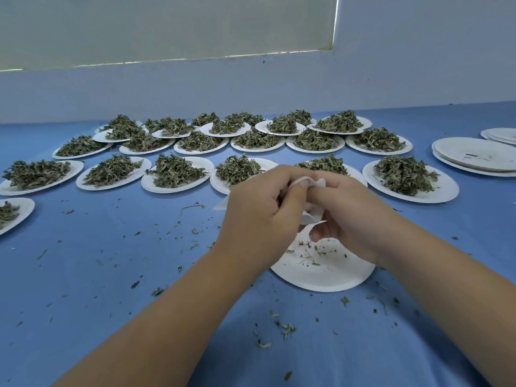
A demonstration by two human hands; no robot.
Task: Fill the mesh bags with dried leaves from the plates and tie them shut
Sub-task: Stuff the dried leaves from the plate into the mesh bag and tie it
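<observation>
A white mesh bag (pixel 310 183) is pinched between the left hand (pixel 259 216) and the right hand (pixel 343 216), both closed on its fabric and held together just above a near-empty plate (pixel 321 275) on the blue table (pixel 111 275). Only crumbs are left on that plate, so the filling of this bag is judged done and the closing step is taken to be in hand; whether a drawstring is already pulled cannot be told, as the neck is hidden by the fingers. Next, the mouth is expected to be cinched and knotted, with the bag kept upright so that nothing spills. Beyond the hands, many heaped plates of dried leaves (pixel 173 171) are waiting in rows, and a stack of emptied plates (pixel 474 155) is seen at the far right. Loose leaf scraps (pixel 284 328) are scattered over the cloth.
</observation>
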